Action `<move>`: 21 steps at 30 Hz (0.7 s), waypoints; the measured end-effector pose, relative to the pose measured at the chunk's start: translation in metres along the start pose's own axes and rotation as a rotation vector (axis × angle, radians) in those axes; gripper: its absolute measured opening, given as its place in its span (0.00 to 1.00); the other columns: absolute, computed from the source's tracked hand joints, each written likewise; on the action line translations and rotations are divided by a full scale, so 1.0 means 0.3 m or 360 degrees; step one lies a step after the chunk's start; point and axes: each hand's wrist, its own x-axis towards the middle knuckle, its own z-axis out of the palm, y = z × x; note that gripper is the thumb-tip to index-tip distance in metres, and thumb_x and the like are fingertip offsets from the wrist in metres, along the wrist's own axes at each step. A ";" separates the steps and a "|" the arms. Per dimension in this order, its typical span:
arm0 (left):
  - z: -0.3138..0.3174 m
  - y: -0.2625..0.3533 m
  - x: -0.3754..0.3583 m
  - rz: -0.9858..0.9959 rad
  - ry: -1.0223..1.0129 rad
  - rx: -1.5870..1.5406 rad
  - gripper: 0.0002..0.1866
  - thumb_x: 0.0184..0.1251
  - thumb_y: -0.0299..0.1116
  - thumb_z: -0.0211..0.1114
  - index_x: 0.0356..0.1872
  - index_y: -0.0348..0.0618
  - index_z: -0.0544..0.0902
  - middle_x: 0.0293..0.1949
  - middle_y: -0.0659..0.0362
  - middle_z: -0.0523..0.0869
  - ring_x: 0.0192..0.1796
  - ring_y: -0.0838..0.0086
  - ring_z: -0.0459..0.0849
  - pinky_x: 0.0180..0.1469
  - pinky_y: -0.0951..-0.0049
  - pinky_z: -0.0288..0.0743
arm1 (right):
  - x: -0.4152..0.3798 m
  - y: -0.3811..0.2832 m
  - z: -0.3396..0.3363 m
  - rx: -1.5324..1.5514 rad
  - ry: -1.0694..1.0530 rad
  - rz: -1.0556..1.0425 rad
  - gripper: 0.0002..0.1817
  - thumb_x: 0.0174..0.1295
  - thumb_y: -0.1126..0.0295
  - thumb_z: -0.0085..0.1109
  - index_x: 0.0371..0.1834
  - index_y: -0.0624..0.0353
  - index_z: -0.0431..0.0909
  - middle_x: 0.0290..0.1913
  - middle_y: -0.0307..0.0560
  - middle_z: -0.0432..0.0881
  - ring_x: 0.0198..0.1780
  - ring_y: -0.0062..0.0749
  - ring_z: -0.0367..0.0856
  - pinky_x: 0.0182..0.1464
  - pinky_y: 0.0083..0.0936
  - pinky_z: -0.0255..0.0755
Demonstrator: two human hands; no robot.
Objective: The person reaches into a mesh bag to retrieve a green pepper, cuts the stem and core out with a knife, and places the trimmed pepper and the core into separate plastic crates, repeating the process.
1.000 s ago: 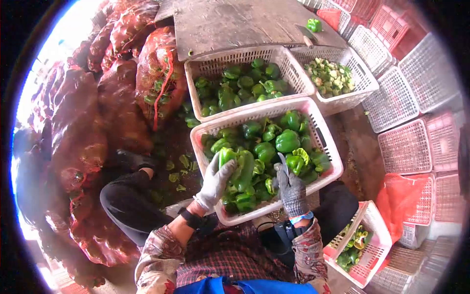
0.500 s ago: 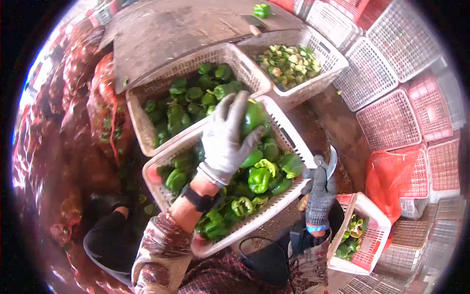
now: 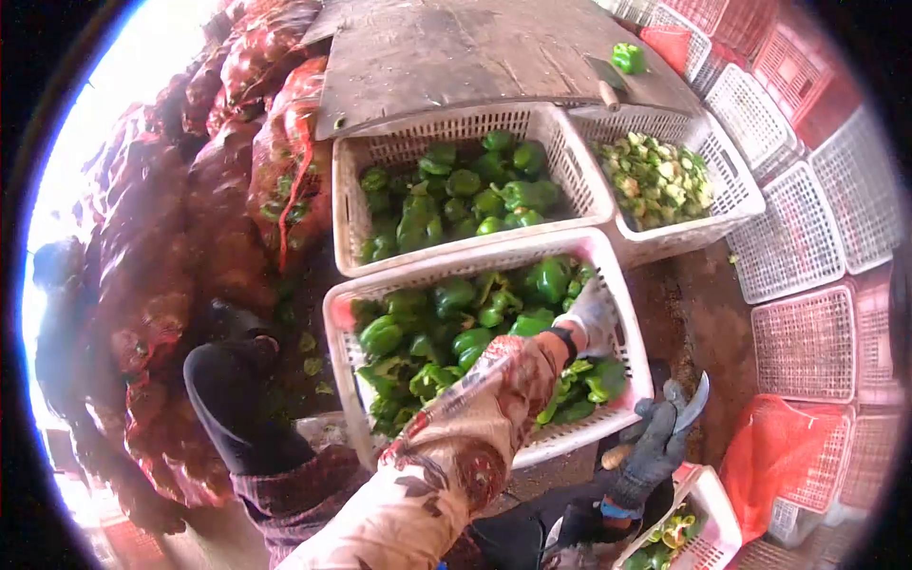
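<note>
My left hand, in a pale glove, is down inside the right end of the near white crate, among green bell peppers. Its fingers are blurred and partly hidden, so any grip cannot be made out. The forearm crosses over the crate. Right of the crate, my right hand, in a dark grey glove, is closed on a knife with a curved blade and a wooden handle. Below it, a small crate holds pepper pieces.
Behind is a second crate of green peppers, beside a crate of pale green trimmings. A wooden board carries a knife and one pepper. Red mesh sacks pile up left; stacked crates stand right.
My left hand has moved from above the crates, where it held a green pepper, down into the right end of the near crate. My right hand still grips the knife. The view has shifted.
</note>
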 end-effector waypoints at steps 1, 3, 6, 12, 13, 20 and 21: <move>-0.012 -0.015 -0.022 0.0104 0.0012 -0.0267 0.29 0.51 0.58 0.62 0.49 0.51 0.84 0.56 0.58 0.81 0.64 0.58 0.70 0.68 0.48 0.53 | -0.008 0.007 0.004 0.0000 -0.0030 -0.0064 0.28 0.70 0.71 0.45 0.74 0.58 0.54 0.34 0.42 0.79 0.20 0.12 0.67 0.21 0.10 0.61; -0.008 -0.063 -0.078 0.0285 0.0160 -0.0728 0.30 0.51 0.60 0.64 0.50 0.51 0.82 0.57 0.58 0.80 0.67 0.57 0.67 0.67 0.42 0.53 | -0.037 -0.010 -0.008 -0.0090 -0.0154 0.0029 0.26 0.72 0.70 0.44 0.73 0.56 0.57 0.35 0.40 0.79 0.23 0.11 0.67 0.22 0.10 0.62; -0.209 -0.170 -0.301 0.0088 0.0303 -0.0890 0.21 0.56 0.46 0.65 0.50 0.51 0.81 0.52 0.54 0.82 0.57 0.55 0.78 0.60 0.54 0.70 | -0.035 0.084 -0.037 0.0059 -0.0363 0.0122 0.24 0.73 0.67 0.46 0.72 0.56 0.61 0.42 0.42 0.80 0.26 0.11 0.67 0.26 0.08 0.64; -0.376 -0.429 -0.867 -0.0898 -0.0243 -0.0030 0.28 0.56 0.45 0.66 0.57 0.43 0.74 0.47 0.43 0.80 0.46 0.52 0.82 0.47 0.55 0.77 | -0.037 0.123 0.011 -0.0265 -0.0605 -0.0292 0.15 0.73 0.66 0.46 0.56 0.60 0.75 0.46 0.38 0.79 0.33 0.16 0.71 0.32 0.16 0.69; -0.303 -0.435 -0.938 -0.0846 -0.0435 0.0098 0.29 0.54 0.46 0.66 0.54 0.41 0.74 0.47 0.44 0.80 0.49 0.51 0.81 0.49 0.52 0.76 | -0.037 0.136 0.030 -0.0323 -0.0647 -0.0345 0.14 0.73 0.66 0.46 0.54 0.60 0.76 0.44 0.37 0.80 0.33 0.17 0.71 0.33 0.18 0.69; -0.216 -0.427 -1.036 -0.1115 0.0515 -0.1407 0.20 0.56 0.37 0.67 0.49 0.39 0.80 0.36 0.49 0.84 0.38 0.57 0.84 0.41 0.60 0.79 | -0.191 0.071 0.189 -0.0925 -0.1090 -0.0618 0.11 0.65 0.64 0.60 0.47 0.55 0.80 0.39 0.55 0.84 0.41 0.49 0.83 0.45 0.37 0.77; -0.200 -0.431 -1.045 -0.0694 0.0671 -0.1057 0.16 0.61 0.35 0.64 0.49 0.40 0.80 0.37 0.50 0.84 0.40 0.62 0.83 0.43 0.63 0.78 | -0.233 0.100 0.214 -0.0764 -0.1186 -0.0689 0.15 0.62 0.66 0.62 0.51 0.54 0.78 0.45 0.54 0.83 0.47 0.48 0.82 0.49 0.37 0.76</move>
